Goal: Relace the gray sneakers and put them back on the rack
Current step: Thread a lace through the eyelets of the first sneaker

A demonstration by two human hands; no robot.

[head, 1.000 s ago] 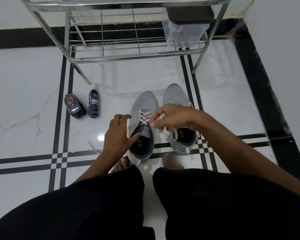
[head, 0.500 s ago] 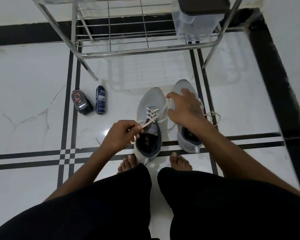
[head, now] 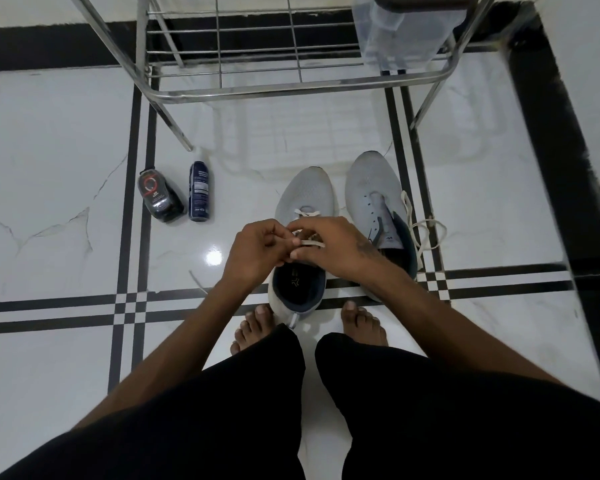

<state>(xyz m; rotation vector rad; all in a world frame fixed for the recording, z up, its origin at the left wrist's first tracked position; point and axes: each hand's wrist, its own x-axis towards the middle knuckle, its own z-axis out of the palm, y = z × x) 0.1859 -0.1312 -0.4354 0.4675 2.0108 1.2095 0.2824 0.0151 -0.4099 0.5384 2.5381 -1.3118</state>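
Note:
Two gray sneakers stand side by side on the white floor in front of my bare feet. The left sneaker point(head: 305, 194) carries a white lace point(head: 307, 213) across its eyelets. My left hand point(head: 253, 251) and my right hand point(head: 329, 245) meet over its tongue, and each pinches a strand of that lace. The right sneaker point(head: 374, 183) has bare eyelets, and its loose lace point(head: 426, 233) lies along its right side. The metal shoe rack point(head: 257, 88) stands just beyond the shoes.
A dark polish container point(head: 160, 197) and a blue spray bottle point(head: 199, 190) lie on the floor to the left of the shoes. A clear plastic box point(head: 406, 36) sits on the rack's right side. A black-bordered wall runs along the right.
My right hand came back from the right sneaker to the left one and took hold of the lace. Both hands now meet over the tongue. The view shifted down slightly.

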